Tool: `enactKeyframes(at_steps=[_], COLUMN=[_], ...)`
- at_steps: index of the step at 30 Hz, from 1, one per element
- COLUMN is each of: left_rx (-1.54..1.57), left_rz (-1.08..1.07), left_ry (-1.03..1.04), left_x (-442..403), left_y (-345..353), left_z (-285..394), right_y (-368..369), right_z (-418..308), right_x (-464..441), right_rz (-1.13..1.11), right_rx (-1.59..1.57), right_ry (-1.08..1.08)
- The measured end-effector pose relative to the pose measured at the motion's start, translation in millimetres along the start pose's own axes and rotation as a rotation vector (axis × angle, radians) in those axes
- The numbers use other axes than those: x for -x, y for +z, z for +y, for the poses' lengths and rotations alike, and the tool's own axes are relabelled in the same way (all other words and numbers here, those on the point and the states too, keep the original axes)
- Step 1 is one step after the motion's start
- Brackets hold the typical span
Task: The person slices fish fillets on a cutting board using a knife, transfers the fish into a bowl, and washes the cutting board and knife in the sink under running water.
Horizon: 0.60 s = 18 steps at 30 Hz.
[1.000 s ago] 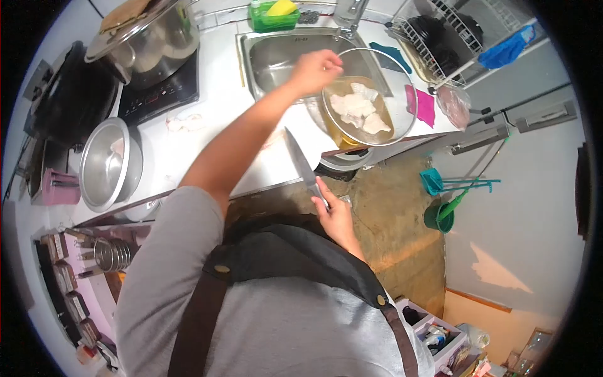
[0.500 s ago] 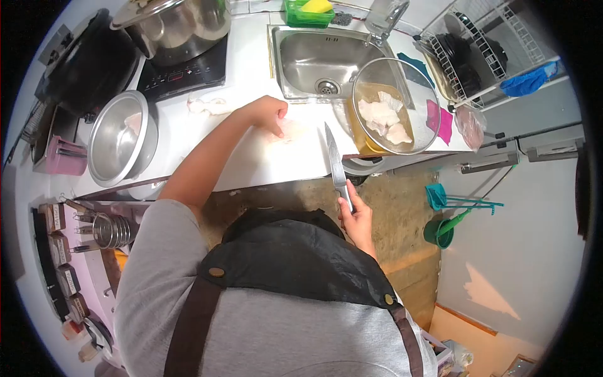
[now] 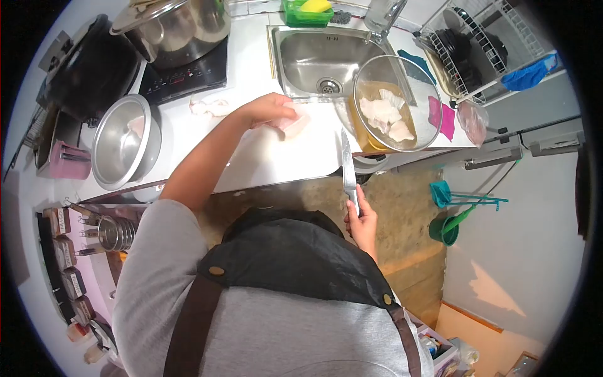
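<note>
My left hand pinches a pale piece of raw meat just above the white cutting board, in front of the sink. In my right hand, beyond the counter's front edge, is a knife by its handle, blade pointing away from me. A round clear bowl or lid holds several pale meat pieces over a yellowish container, right of the board. Another thin pale scrap lies on the counter to the left. The metal bowl at the left has a small pale piece inside.
Behind the board is the steel sink. A large steel pot stands on the black cooktop at the back left. A dish rack and a pink cloth are at the right. A green bucket stands on the floor.
My left hand has come from above the bowl of meat to the board and lifted a piece there. The knife has shifted right with my right hand, its blade now more upright in view.
</note>
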<state>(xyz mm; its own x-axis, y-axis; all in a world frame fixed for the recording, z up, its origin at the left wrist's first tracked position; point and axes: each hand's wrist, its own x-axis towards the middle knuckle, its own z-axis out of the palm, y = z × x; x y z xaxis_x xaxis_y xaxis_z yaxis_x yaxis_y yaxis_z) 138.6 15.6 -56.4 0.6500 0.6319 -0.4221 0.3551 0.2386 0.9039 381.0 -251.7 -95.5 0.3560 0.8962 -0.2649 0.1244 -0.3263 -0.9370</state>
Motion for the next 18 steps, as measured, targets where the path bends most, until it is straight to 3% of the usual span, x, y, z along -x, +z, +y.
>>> enactKeyframes(at_steps=[2,3,5,6,8,9,11,13,14,15,16,17,18], left_rx=[0.367,0.367,0.628,0.633,0.625,0.657,0.695,0.512,0.517,0.217,-0.088,-0.084,-0.209], left_rz=[0.167,0.167,0.373,0.380,0.615,0.562,0.511,0.662,0.666,0.774,0.868,0.871,0.936], left_ry=[0.029,0.027,0.088,0.088,-0.087,-0.084,-0.085,-0.161,-0.164,-0.071,0.023,0.020,0.193], left_x=[11,14,19,25,42,56,86,112,116,118,120,115,105], left_y=[14,18,26,33,49,54,67,77,75,73,72,69,65], left_z=[10,5,-17,-32,-65,-79,-94,-92,-92,-92,-93,-94,-94], right_y=[-1,0,4,7,14,18,31,44,53,62,70,78,85], right_z=[3,4,6,9,9,4,-34,-50,-51,-51,-53,-55,-58], right_x=[-2,-3,-9,-13,-20,-22,-18,-23,-27,-31,-32,-33,-34], right_rz=[-0.018,-0.018,-0.040,-0.048,-0.101,-0.121,-0.286,-0.365,-0.396,-0.402,-0.408,-0.374,-0.339], right_rx=[0.013,0.013,0.043,0.047,0.123,0.149,0.116,0.243,0.361,0.473,0.475,0.596,0.717], right_ry=[-0.013,-0.011,-0.073,-0.073,-0.176,-0.211,-0.082,-0.153,-0.334,-0.521,-0.521,-0.571,-0.621])
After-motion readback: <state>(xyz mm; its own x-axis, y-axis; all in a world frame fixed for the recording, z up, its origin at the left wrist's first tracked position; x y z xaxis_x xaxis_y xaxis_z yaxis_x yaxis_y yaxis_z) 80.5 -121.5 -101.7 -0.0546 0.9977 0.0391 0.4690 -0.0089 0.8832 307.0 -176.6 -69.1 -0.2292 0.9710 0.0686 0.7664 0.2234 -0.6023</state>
